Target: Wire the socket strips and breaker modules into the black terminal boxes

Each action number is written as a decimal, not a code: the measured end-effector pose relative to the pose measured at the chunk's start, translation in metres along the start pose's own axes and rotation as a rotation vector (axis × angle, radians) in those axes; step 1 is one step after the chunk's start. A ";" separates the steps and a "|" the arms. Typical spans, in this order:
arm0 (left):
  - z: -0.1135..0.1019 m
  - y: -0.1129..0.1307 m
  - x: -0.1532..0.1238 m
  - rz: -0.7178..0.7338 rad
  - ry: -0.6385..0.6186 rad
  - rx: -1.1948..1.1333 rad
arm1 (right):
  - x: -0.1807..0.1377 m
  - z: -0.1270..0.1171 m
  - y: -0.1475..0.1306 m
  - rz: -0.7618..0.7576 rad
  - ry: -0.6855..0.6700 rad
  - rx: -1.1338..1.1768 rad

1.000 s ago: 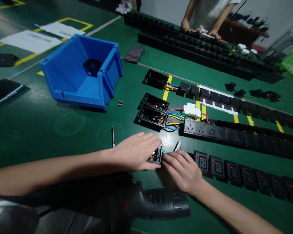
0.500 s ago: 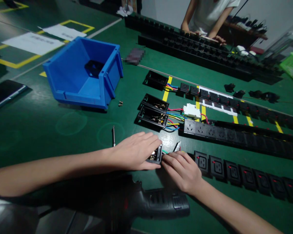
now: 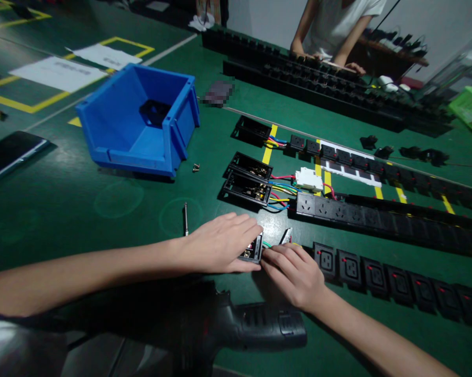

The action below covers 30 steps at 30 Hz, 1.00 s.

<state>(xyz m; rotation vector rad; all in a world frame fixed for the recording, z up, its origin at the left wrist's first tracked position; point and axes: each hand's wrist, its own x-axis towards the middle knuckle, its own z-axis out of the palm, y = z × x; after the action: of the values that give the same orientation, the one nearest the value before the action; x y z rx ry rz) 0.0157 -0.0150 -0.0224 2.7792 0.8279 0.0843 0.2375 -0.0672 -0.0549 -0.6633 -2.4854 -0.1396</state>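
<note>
My left hand [image 3: 220, 244] lies over a small black open box [image 3: 253, 251] on the green table [image 3: 63, 209], fingers curled round it. My right hand [image 3: 293, 272] is right beside it, fingertips pinched at the box's right end where coloured wires [image 3: 267, 244] come out. What the fingertips grip is hidden. A strip of black sockets [image 3: 393, 285] runs off to the right from those wires. A black power screwdriver [image 3: 239, 327] lies just below both hands.
A blue bin [image 3: 141, 123] stands at the back left, with loose screws [image 3: 196, 167] and a screwdriver bit [image 3: 186, 219] near it. More open boxes [image 3: 247, 180] and socket strips [image 3: 377, 212] lie behind. Another person's hands [image 3: 326, 55] rest on strips at the far edge. A phone [image 3: 8, 154] lies left.
Both hands stay on the small box. The view has shifted slightly, and the box looks turned a touch under my left fingers.
</note>
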 end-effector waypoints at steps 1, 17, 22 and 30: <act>0.000 0.000 0.000 -0.003 0.001 -0.001 | 0.000 0.000 0.000 -0.001 0.001 -0.005; -0.015 -0.003 -0.009 -0.045 -0.004 0.054 | -0.003 -0.001 0.001 0.007 -0.012 -0.033; -0.031 -0.010 -0.020 -0.099 -0.104 0.134 | -0.003 -0.001 0.001 0.018 -0.016 -0.044; -0.039 -0.013 -0.021 -0.062 -0.152 0.143 | -0.005 0.000 0.000 0.031 -0.026 -0.075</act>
<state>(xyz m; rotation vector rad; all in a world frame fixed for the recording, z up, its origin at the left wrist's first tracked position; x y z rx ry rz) -0.0139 -0.0078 0.0121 2.8445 0.9125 -0.2022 0.2412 -0.0691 -0.0580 -0.7387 -2.5038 -0.2154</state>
